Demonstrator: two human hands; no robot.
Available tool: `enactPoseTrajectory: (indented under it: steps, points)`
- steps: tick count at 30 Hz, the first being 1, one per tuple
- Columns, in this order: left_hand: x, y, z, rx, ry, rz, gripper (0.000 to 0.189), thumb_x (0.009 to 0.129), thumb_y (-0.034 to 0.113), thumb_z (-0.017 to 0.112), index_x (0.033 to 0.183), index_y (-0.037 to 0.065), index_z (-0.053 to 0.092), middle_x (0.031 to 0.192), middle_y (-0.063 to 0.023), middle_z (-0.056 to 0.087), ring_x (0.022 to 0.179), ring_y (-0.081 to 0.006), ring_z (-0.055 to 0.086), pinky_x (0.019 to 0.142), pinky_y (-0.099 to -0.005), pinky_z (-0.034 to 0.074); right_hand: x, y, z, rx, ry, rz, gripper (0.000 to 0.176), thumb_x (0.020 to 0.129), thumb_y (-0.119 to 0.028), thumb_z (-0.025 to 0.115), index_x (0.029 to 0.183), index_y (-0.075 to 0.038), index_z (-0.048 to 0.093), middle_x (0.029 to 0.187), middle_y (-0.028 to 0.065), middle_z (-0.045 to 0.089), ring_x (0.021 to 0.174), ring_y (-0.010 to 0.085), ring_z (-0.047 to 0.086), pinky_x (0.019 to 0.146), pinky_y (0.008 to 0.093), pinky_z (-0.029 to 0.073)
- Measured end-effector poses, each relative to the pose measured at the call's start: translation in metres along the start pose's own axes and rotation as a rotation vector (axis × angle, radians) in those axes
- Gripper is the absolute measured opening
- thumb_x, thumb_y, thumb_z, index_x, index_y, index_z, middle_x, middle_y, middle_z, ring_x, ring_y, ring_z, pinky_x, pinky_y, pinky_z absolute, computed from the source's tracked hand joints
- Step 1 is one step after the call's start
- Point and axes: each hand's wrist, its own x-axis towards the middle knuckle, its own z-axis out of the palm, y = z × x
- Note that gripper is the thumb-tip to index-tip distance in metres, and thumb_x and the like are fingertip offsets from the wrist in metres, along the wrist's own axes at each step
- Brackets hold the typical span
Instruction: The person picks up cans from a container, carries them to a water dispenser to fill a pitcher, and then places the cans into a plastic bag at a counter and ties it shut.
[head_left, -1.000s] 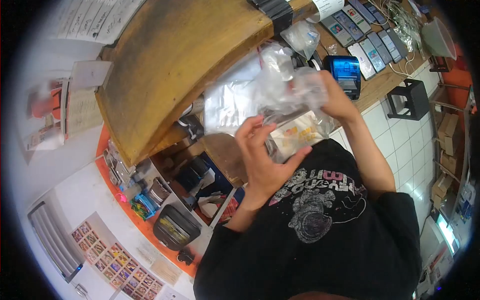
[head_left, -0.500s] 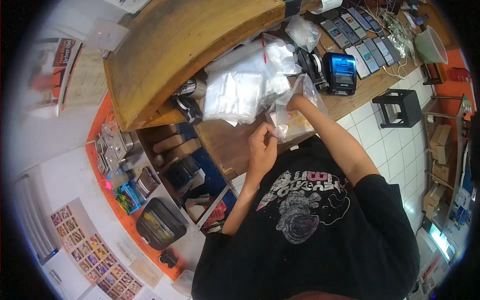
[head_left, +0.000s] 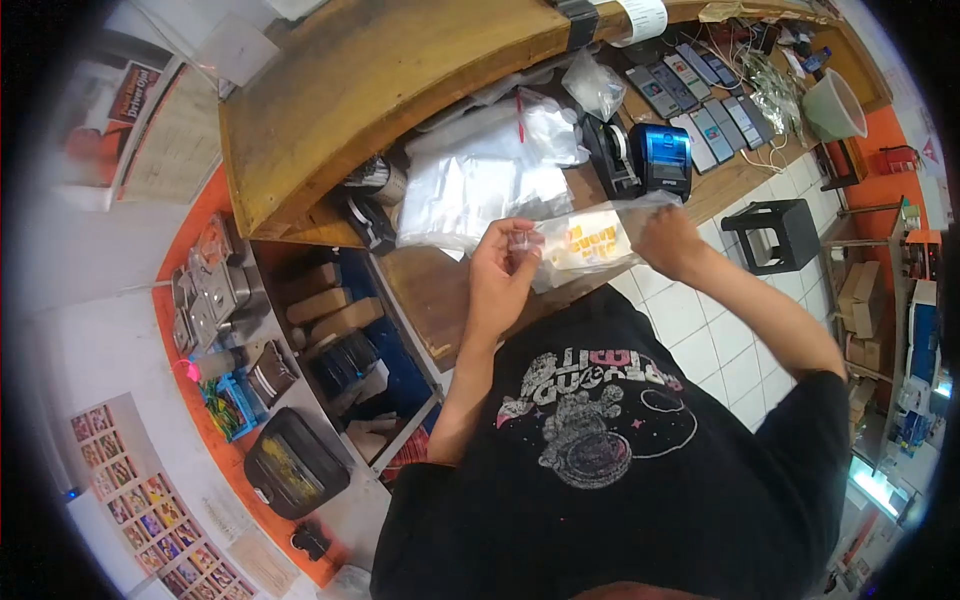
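A clear plastic bag (head_left: 556, 276) is stretched between my two hands above the wooden counter. Inside it lies a white packet (head_left: 592, 240) with yellow-orange lettering. My left hand (head_left: 500, 278) pinches the bag's left end between thumb and fingers. At the other end, my right hand (head_left: 668, 243) is closed on the bag near its mouth, the fingertips partly hidden by the plastic. Just beyond my left hand is a pile of clear plastic bags (head_left: 470, 195). A black tape dispenser (head_left: 611, 160) and a blue-and-black printer (head_left: 662, 160) stand behind the held bag.
Several phones (head_left: 711, 136) lie in rows at the back right, near a pale green bin (head_left: 835, 105). A raised wooden ledge (head_left: 370, 90) curves along the far side. On the tiled floor stands a black stool (head_left: 770, 235). Open shelves (head_left: 335, 320) hold boxes at left.
My right hand has come out of the bag and moved right to its end. The bag is now drawn out flatter, showing the packet's lettering. My left hand has shifted slightly left.
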Motion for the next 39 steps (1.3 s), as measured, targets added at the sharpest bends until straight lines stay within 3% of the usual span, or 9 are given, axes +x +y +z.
enactPoseTrajectory:
  steps: [2,8,10,13,16,22,25,34,39]
  points:
    - [0.003,0.000,-0.007,0.011,-0.018,0.006,0.028,0.090,-0.004,0.063,0.117,0.001,0.055,0.106,-0.0050,0.063,0.094,-0.0082,0.058,0.082,-0.0211,0.046,-0.018,0.018,-0.052,0.043,-0.444,0.087,0.035,0.090,-0.029,0.061,0.105,0.002,0.065,0.099,0.0171,0.069,0.101,0.0353,0.064,0.098,0.0517,0.041]
    - [-0.009,0.030,-0.007,0.148,0.000,-0.044,0.033,0.088,-0.002,0.067,0.119,0.000,0.055,0.104,-0.0052,0.064,0.093,-0.0100,0.059,0.085,-0.0224,0.046,-0.035,0.026,-0.095,0.574,0.034,-0.353,0.018,0.079,-0.014,0.073,0.082,-0.001,0.061,0.100,0.0144,0.062,0.106,0.0322,0.058,0.093,0.0452,0.045]
    - [-0.012,0.050,-0.022,0.524,-0.159,-0.054,0.072,0.077,0.012,0.082,0.138,0.000,0.044,0.116,-0.0130,0.059,0.107,-0.0192,0.057,0.094,-0.0323,0.045,-0.044,0.031,-0.073,0.749,0.064,-0.370,0.030,0.076,-0.013,0.076,0.100,-0.001,0.063,0.128,0.0145,0.055,0.123,0.0311,0.050,0.104,0.0432,0.041]
    - [-0.026,0.038,-0.045,1.139,-0.056,-0.011,0.119,0.062,0.030,0.093,0.151,-0.001,0.022,0.134,-0.0222,0.048,0.124,-0.0323,0.047,0.106,-0.0425,0.038,-0.061,0.052,-0.019,1.173,0.118,-0.028,0.112,0.061,-0.023,0.089,0.152,-0.008,0.026,0.161,0.0134,0.019,0.148,0.0323,0.022,0.121,0.0459,0.019]
    - [-0.021,-0.071,-0.064,1.057,-0.078,0.102,0.151,0.050,0.032,0.095,0.156,0.005,-0.009,0.148,-0.0252,0.034,0.138,-0.0408,0.032,0.117,-0.0462,0.023,-0.045,0.039,0.070,0.939,0.111,0.012,0.130,0.056,-0.027,0.092,0.157,-0.009,0.011,0.162,0.0177,0.014,0.150,0.0360,0.013,0.121,0.0446,0.016]
    - [0.016,-0.149,-0.010,0.821,-0.094,0.278,0.100,0.063,0.023,0.088,0.145,0.000,0.035,0.144,-0.0257,0.040,0.135,-0.0445,0.034,0.118,-0.0466,0.023,0.059,-0.041,0.102,1.037,0.427,-0.030,0.103,0.059,-0.020,0.087,0.146,-0.003,0.034,0.141,0.0246,0.040,0.132,0.0450,0.036,0.111,0.0463,0.033]
    - [0.025,-0.181,-0.013,0.860,-0.234,0.230,0.053,0.074,0.009,0.074,0.123,0.001,0.056,0.140,-0.0245,0.044,0.134,-0.0425,0.036,0.116,-0.0499,0.023,0.077,-0.049,0.116,1.039,0.463,-0.094,0.042,0.067,-0.010,0.073,0.105,0.001,0.060,0.109,0.0190,0.053,0.109,0.0403,0.048,0.094,0.0472,0.039]
    - [0.023,-0.149,0.037,0.927,-0.027,0.337,0.042,0.080,0.013,0.062,0.120,0.003,0.060,0.136,-0.0235,0.048,0.138,-0.0437,0.031,0.115,-0.0605,0.015,0.077,-0.076,0.117,1.263,0.705,-0.064,0.030,0.083,-0.021,0.052,0.106,-0.003,0.059,0.104,0.0209,0.049,0.101,0.0419,0.045,0.089,0.0477,0.036]
    - [0.033,-0.138,0.054,1.123,-0.050,0.258,0.039,0.086,0.015,0.061,0.123,0.004,0.059,0.132,-0.0157,0.055,0.138,-0.0365,0.036,0.117,-0.0563,0.015,0.084,-0.058,0.071,1.278,0.254,-0.005,0.037,0.093,-0.024,0.047,0.112,0.006,0.053,0.118,0.0296,0.048,0.113,0.0456,0.044,0.100,0.0500,0.034]
